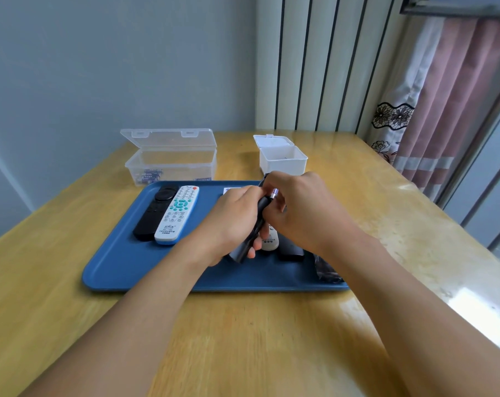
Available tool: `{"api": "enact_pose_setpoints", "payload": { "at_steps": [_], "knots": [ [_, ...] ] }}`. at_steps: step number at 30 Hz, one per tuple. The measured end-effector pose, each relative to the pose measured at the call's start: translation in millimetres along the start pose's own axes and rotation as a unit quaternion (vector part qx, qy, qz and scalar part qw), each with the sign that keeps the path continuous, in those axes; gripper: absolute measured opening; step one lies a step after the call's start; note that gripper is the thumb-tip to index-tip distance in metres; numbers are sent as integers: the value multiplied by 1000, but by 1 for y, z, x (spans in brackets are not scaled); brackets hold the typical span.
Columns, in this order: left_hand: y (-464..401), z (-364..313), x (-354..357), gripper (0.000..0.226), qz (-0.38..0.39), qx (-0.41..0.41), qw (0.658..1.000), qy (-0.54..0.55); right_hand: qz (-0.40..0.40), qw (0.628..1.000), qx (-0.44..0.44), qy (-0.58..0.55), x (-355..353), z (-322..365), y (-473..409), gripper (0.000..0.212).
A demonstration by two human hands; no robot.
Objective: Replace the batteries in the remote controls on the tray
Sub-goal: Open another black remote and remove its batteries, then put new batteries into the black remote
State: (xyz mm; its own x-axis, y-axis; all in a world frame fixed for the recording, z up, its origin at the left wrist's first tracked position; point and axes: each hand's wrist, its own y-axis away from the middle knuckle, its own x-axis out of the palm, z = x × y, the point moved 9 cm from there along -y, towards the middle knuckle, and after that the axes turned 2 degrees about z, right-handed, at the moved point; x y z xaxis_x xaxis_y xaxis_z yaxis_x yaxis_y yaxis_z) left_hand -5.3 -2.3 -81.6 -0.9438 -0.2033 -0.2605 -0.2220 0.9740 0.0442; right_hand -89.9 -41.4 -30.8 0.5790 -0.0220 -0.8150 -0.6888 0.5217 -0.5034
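Both forearms reach over wooden table (71, 282) to blue tray (122, 262). Left hand (228, 222) grips slim black remote (257, 222), held tilted above tray centre; right hand (303, 207) pinches a battery (274, 193) at remote's upper part. Partly hidden beneath hands: white remote (269, 242), dark remote (290, 253). Tray left: black remote (154, 213) w/ white-and-blue remote (177, 214) touching, side by side. Beyond tray: open clear box (171, 159) w/ batteries, open white box (283, 159). Behind: grey wall, pink curtain (443, 96).
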Motion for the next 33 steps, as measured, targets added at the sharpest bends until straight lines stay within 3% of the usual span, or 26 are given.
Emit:
{"api": "enact_pose_setpoints", "payload": {
  "at_steps": [3,7,10,13,17,18,20,21,23,24,27,29,31,33],
  "knots": [
    [1,0,-1,41,-11,-10,999,38,-27,999,4,-16,-7,1,2,22],
    [1,-1,-2,41,-27,-4,996,83,-69,983,69,-156,-15,-7,4,9],
    [2,-3,-4,42,-40,-3,993,107,-88,932,157,-316,-8,-28,3,32],
    [0,-2,-10,47,-58,-1,985,161,-53,793,259,-549,14,-46,5,32],
    [-6,3,-22,53,-85,6,967,239,24,488,344,-802,40,-45,11,10],
    [-7,4,-25,53,-90,5,963,256,28,432,349,-831,42,-46,12,6],
    [-7,7,-31,52,-99,5,956,276,24,359,371,-856,47,-55,14,14],
    [-6,7,-35,51,-104,7,954,280,19,345,388,-855,50,-63,15,26],
    [-7,10,-42,50,-115,9,952,284,8,363,419,-832,53,-82,10,39],
    [-8,11,-46,50,-120,9,951,286,10,404,427,-809,52,-91,3,36],
    [-12,16,-58,50,-138,7,950,281,41,605,440,-663,39,-116,-37,29],
    [-16,20,-66,50,-153,4,949,275,73,714,451,-530,32,-131,-68,28],
    [-18,22,-71,49,-165,8,951,260,110,768,460,-431,31,-141,-94,20],
    [-19,22,-77,48,-177,16,954,243,131,781,469,-392,36,-148,-115,7]
  ]
}}
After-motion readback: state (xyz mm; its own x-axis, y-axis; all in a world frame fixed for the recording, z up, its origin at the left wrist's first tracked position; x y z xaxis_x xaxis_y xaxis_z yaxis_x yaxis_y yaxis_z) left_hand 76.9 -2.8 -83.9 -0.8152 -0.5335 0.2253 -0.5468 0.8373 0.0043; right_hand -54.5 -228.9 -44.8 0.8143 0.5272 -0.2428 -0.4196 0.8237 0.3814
